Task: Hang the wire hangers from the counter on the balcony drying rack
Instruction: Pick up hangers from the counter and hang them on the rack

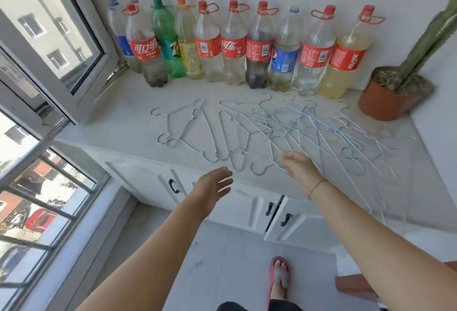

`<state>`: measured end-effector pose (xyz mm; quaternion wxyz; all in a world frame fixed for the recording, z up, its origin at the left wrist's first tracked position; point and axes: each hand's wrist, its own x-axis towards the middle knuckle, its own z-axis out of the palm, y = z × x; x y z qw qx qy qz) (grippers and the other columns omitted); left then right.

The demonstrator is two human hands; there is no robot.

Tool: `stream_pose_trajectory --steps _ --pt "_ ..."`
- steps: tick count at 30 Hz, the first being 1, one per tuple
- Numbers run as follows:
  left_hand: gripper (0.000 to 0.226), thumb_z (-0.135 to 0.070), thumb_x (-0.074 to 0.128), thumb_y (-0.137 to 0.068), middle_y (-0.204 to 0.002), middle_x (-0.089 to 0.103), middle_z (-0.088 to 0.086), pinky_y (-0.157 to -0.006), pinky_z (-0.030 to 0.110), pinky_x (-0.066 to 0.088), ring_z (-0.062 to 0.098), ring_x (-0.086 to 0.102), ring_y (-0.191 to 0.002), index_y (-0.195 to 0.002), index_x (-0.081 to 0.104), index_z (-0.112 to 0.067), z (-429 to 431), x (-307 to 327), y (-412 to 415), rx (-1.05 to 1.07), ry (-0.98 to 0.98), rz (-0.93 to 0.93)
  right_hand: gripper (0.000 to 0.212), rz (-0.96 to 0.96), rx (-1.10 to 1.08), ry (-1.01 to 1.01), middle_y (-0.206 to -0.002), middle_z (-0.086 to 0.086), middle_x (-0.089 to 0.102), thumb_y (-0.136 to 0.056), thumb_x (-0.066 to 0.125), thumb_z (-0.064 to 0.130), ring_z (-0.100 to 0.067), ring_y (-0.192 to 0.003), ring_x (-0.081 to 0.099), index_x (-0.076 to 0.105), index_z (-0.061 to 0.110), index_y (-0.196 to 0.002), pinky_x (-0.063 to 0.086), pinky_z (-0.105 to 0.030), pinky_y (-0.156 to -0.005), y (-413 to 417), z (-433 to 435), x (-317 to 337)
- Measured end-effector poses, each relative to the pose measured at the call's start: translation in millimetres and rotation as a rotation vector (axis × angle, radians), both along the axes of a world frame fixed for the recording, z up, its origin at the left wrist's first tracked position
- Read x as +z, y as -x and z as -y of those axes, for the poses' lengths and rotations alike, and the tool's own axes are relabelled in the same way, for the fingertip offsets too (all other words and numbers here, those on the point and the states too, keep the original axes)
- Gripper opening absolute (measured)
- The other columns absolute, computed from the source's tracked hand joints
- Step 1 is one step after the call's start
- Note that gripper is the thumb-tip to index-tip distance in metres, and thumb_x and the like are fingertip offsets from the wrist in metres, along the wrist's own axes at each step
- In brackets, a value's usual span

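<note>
Open window (74, 46) far left. Left hand (214, 187) over counter (123, 118) front edge, fingers spread and loose, holding nothing. Wire hangers (272, 123) lie scattered on counter, overlapping. Right hand (300, 168) at hangers' near edge; fingertips hidden, grip unclear. Bottles (232, 44) line wall behind. Potted cactus (380, 103) far right.

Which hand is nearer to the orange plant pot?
Right. The right hand reaches over the hangers, nearer the plant pot; the left hand hovers farther left, in front of the counter.
</note>
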<state>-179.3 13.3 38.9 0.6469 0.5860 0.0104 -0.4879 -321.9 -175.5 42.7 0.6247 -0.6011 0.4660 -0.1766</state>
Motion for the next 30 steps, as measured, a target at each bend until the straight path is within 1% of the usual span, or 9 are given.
stream_pose_trajectory --steps 2,4,8,12,16,19,23,27,30 --pt "0.017 -0.013 0.054 -0.092 -0.102 0.064 0.006 -0.081 0.031 0.049 0.022 0.061 -0.094 -0.107 0.059 -0.009 34 -11 -2 0.047 0.002 -0.051 0.015 0.002 0.007 -0.011 -0.081 0.004 0.057 -0.088 0.056 0.007 -0.009 -0.076 0.052 0.063 0.014 -0.100 0.044 -0.016 -0.068 -9 28 -5" --pt "0.011 -0.014 0.052 -0.093 -0.100 0.063 0.007 -0.084 0.032 0.048 0.022 0.060 -0.091 -0.099 0.061 -0.010 63 -19 -5 0.107 0.007 -0.112 0.025 -0.011 0.043 -0.007 -0.092 -0.001 0.059 -0.089 0.056 0.008 -0.011 -0.086 0.053 0.061 0.007 -0.113 0.043 -0.020 -0.078 -17 55 -13" --pt "0.010 -0.014 0.050 -0.095 -0.100 0.058 0.008 -0.087 0.035 0.045 0.023 0.059 -0.089 -0.094 0.060 -0.012 110 -30 -10 0.233 0.010 -0.199 0.024 -0.054 0.140 -0.038 -0.103 -0.002 0.059 -0.088 0.057 0.010 -0.014 -0.097 0.053 0.061 0.011 -0.112 0.039 -0.024 -0.085 -27 95 -32" --pt "0.008 -0.015 0.052 -0.093 -0.084 0.049 0.006 -0.084 0.034 0.046 0.022 0.055 -0.078 -0.088 0.056 -0.012 138 -36 -12 0.334 -0.034 -0.262 0.033 -0.093 0.218 -0.095 -0.110 0.000 0.057 -0.089 0.056 0.011 -0.012 -0.104 0.052 0.057 0.009 -0.122 0.039 -0.025 -0.093 -34 115 -52" --pt "0.012 -0.017 0.055 -0.092 -0.085 0.050 0.010 -0.095 0.037 0.045 0.025 0.056 -0.082 -0.088 0.053 -0.007 147 -44 -20 0.436 -0.084 -0.321 0.035 -0.099 0.271 -0.160 -0.111 -0.002 0.057 -0.088 0.057 0.008 -0.014 -0.102 0.053 0.055 0.006 -0.123 0.042 -0.029 -0.095 -43 126 -67" --pt "0.015 -0.017 0.053 -0.092 -0.074 0.047 0.006 -0.081 0.032 0.049 0.022 0.055 -0.074 -0.081 0.050 -0.008 151 -50 -26 0.462 -0.073 -0.362 0.026 -0.085 0.227 -0.135 -0.103 -0.004 0.061 -0.086 0.056 0.005 -0.015 -0.090 0.055 0.061 0.008 -0.111 0.045 -0.024 -0.074 -47 144 -63" --pt "0.015 -0.016 0.052 -0.093 -0.075 0.049 0.006 -0.071 0.030 0.049 0.021 0.056 -0.074 -0.081 0.052 -0.008 161 -53 -35 0.473 -0.096 -0.384 0.018 -0.091 0.094 0.025 -0.096 -0.006 0.063 -0.084 0.059 0.006 -0.015 -0.084 0.057 0.065 0.010 -0.100 0.044 -0.021 -0.073 -50 197 -49" --pt "0.014 -0.017 0.052 -0.093 -0.075 0.050 0.006 -0.066 0.028 0.047 0.020 0.054 -0.070 -0.083 0.052 -0.007 168 -50 -43 0.461 -0.143 -0.415 0.027 -0.158 -0.006 0.176 -0.103 -0.006 0.061 -0.085 0.058 0.006 -0.014 -0.095 0.054 0.064 0.003 -0.111 0.042 -0.008 -0.066 -61 245 -31" --pt "0.014 -0.018 0.052 -0.092 -0.074 0.051 0.004 -0.061 0.025 0.042 0.017 0.051 -0.064 -0.081 0.055 -0.009 168 -50 -47 0.419 -0.165 -0.428 0.031 -0.191 0.017 0.189 -0.114 -0.013 0.064 -0.084 0.059 0.007 -0.019 -0.102 0.057 0.062 0.002 -0.114 0.042 -0.021 -0.084 -76 270 -34"
